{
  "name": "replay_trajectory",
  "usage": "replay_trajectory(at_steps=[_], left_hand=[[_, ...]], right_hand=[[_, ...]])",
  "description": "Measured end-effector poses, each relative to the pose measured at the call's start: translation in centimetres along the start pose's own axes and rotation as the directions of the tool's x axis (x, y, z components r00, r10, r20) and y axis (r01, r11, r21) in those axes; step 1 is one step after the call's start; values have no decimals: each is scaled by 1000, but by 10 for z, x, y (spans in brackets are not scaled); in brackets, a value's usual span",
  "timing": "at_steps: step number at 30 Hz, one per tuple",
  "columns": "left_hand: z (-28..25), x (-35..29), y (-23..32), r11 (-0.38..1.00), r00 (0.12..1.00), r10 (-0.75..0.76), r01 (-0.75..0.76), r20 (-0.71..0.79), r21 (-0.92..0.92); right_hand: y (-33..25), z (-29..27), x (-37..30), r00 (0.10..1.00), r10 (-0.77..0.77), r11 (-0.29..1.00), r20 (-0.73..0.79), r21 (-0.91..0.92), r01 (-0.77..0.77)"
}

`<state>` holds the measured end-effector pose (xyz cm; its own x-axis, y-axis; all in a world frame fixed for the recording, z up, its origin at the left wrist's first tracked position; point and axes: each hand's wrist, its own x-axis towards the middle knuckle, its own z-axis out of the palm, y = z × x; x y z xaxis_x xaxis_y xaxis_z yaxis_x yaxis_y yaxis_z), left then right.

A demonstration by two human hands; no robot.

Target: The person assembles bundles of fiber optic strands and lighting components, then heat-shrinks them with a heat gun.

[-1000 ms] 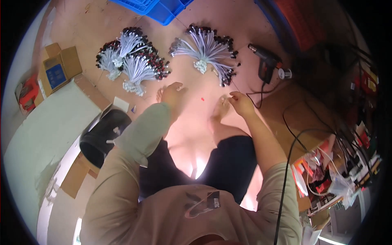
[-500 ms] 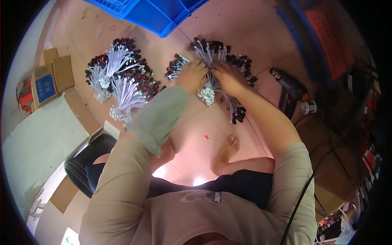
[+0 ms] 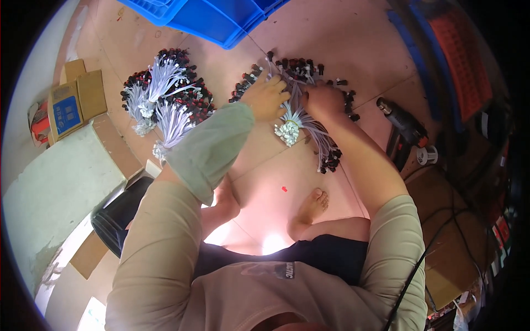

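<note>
Both hands (image 3: pixel 268 98) (image 3: pixel 324 103) touch cables (image 3: pixel 297 117); the shirt (image 3: pixel 232 298) bears lettering (image 3: pixel 290 270).

Floor (image 3: pixel 256 190) lit brightly with a pinkish cast, white glare blown out between the legs (image 3: pixel 339 227), right side left dim, red-and-blue object (image 3: pixel 457 66) blurred and darkened, straight edges bent by fisheye distortion, corners masked in black

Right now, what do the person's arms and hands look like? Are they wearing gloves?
No gloves show: the left hand and right hand look bare. The left arm has a beige shirt sleeve and a loose grey-green cover over the forearm. The right one has a matching beige sleeve, ending near the elbow. A thin black cable crosses it.
</note>
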<state>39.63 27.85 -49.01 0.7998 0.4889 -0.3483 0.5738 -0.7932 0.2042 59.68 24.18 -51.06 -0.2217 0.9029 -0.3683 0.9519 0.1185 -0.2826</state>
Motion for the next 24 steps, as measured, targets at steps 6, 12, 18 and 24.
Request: replay_trajectory(at_steps=[6,12,18,24], left_hand=[[4,-2,5,996,954,77,-62,-289,61],[-2,-5,2,997,997,-47,50,-64,57],[7,-7,12,973,968,-222,212,-121,-87],[8,-8,23,944,903,-319,329,-288,-16]], right_hand=[[7,20,4,981,-77,995,-178,44,87],[1,6,0,992,53,988,-111,148,-36],[15,17,-1,963,18,997,-267,75,2],[8,10,8,893,152,977,-424,201,-71]])
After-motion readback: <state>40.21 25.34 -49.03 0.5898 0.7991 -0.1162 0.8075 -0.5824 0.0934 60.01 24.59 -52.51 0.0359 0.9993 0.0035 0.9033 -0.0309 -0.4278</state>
